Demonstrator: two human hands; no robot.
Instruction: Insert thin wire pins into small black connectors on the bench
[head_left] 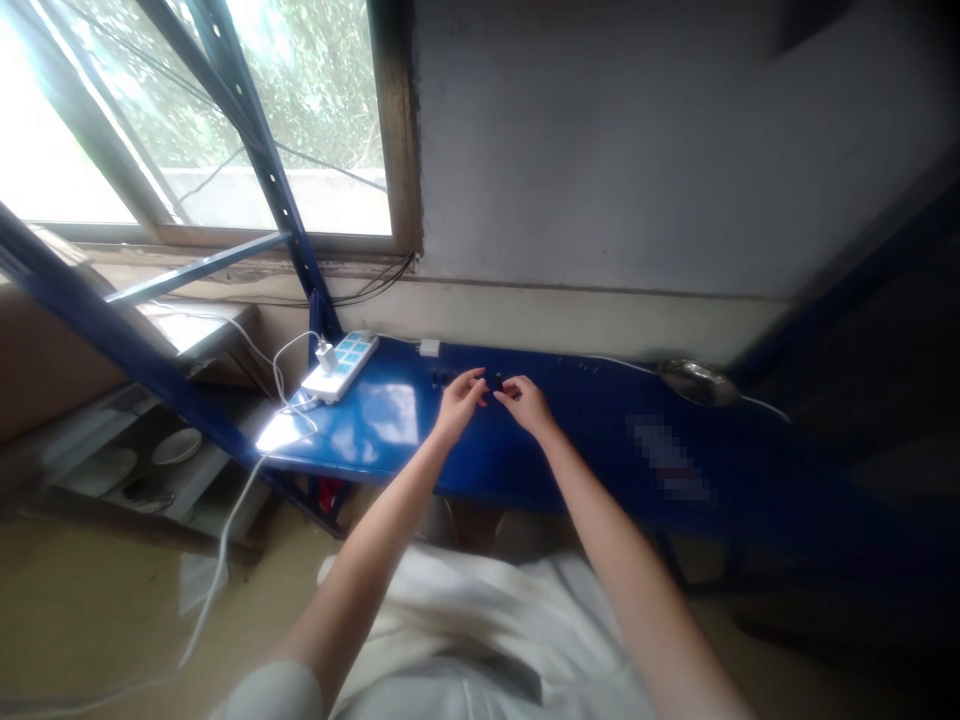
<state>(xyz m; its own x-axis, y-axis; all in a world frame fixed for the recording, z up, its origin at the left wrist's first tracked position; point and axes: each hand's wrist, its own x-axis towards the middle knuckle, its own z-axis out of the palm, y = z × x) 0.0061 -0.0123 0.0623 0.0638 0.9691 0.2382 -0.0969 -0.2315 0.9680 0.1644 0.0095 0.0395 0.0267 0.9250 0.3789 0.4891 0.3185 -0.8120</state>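
Observation:
Both hands are over the blue tabletop (480, 462), close together with fingertips facing each other. My left hand (459, 404) has its fingers bent and the thumb brought in near them; whatever it pinches is too small to make out. My right hand (526, 404) is closed in a pinch, with thumb and forefinger pointing left. A tiny dark piece (498, 381) shows by the right fingertips; I cannot tell whether it is held or lies behind them. Just beyond my left hand, several small dark pieces (435, 378) sit on the table.
A white power strip (346, 366) with a plugged-in charger (326, 357) stands at the table's left. Behind the hands are a small white block (429, 348) and tiny scattered bits (585, 366). A shiny metal dish (697, 382) is at the right. A white cable (225, 540) hangs left.

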